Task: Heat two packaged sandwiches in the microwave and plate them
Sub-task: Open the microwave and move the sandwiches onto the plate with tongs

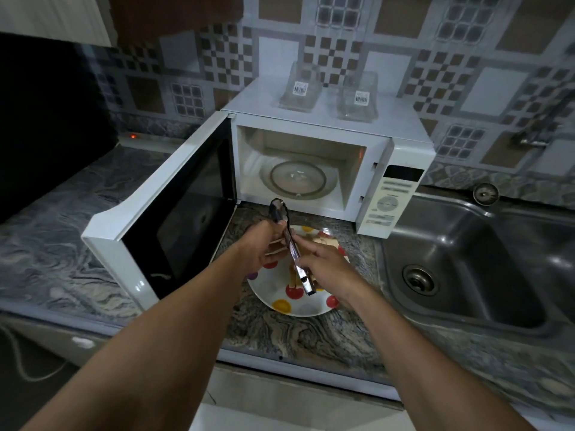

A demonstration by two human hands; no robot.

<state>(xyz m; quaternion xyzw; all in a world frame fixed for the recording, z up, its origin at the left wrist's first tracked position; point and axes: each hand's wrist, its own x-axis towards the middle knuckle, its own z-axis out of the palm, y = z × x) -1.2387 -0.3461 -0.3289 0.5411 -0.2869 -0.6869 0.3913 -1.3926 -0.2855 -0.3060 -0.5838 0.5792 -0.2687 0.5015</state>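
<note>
White microwave, centre frame, door open. White round colour-dotted plate on marbled tabletop just below it. Pale sandwich pieces on plate, mostly hidden. Left hand and right hand fingers both grip shiny metal tongs above plate.

1 head-worn wide-angle view, looking forward and down, close over the counter, facing the open microwave

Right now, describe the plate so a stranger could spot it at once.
Start at the white microwave with its door open, on the marbled counter left of the steel sink. The plate lies on the counter right in front of it, under the tongs. It is the only round white dish with red, yellow and purple dots.
</note>
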